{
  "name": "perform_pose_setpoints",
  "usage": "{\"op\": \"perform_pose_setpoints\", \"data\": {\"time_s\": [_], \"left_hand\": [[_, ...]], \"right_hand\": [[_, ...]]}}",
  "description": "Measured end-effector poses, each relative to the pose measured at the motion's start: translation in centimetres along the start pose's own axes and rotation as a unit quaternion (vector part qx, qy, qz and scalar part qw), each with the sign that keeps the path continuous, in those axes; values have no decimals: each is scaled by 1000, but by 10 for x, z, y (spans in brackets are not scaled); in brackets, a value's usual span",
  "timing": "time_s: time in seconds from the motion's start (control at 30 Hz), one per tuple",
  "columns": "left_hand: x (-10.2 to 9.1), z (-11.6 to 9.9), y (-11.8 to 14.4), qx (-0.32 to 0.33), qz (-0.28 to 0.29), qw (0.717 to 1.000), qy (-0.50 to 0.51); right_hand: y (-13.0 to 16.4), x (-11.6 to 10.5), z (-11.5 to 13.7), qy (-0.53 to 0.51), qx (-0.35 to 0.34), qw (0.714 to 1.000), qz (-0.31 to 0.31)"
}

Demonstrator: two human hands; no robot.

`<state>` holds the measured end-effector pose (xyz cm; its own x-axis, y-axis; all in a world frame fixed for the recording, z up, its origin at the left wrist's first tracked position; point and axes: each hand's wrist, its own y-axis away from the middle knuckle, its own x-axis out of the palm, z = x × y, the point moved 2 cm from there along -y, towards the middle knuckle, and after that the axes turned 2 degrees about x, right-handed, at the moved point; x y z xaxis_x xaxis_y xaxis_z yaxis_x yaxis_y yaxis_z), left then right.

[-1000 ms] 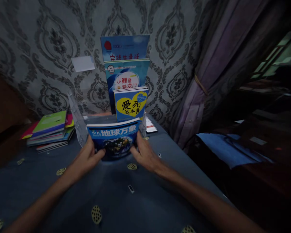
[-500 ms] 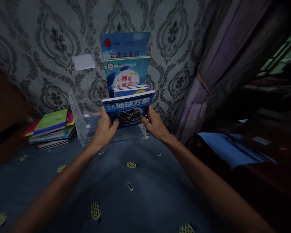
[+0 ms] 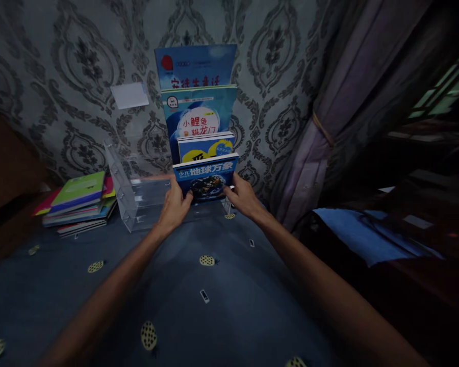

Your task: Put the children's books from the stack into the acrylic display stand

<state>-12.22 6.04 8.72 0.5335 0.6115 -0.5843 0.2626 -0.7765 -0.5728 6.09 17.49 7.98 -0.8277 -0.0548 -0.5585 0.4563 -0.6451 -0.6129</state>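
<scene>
Both hands are on the same book (image 3: 206, 176), a blue one with an earth picture on its cover, held upright just above the middle of the frame. The left hand (image 3: 175, 206) grips its lower left corner, thumb on the cover and fingers behind; the right hand (image 3: 243, 196) grips the lower right corner the same way. The book sits at the front tier of a clear rack (image 3: 132, 191) that stands against the patterned wall (image 3: 61, 66), though I cannot tell whether its bottom edge rests in the slot or hangs just above it. Right behind it a yellow-and-blue book (image 3: 206, 148) peeks over its top edge, behind that a light blue book (image 3: 199, 114) with a white circle, and at the very back a tall blue book (image 3: 195, 66), each rising higher than the one before. The left half of the rack holds nothing I can make out. To the left of the frame, well apart from the hands, a stack of books (image 3: 80, 201) lies flat on the dark blue cloth (image 3: 214, 316), a green one on top. A white card (image 3: 130, 95) is stuck to the wall at upper left, and a purple curtain (image 3: 329, 117), tied back, hangs at the right.
</scene>
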Motion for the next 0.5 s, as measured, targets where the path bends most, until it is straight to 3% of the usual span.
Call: {"op": "perform_pose_setpoints", "data": {"time_s": [0.17,0.27,0.5], "left_hand": [[6,2,3,53,2,990,-129],[5,4,3,36,19,978,-203],[4,9,-5,-22,34,980,-192]], "right_hand": [[-3,-4,-10,43,46,997,-50],[-4,-7,-10,42,51,995,-76],[-2,-4,-14,14,80,993,-89]]}}
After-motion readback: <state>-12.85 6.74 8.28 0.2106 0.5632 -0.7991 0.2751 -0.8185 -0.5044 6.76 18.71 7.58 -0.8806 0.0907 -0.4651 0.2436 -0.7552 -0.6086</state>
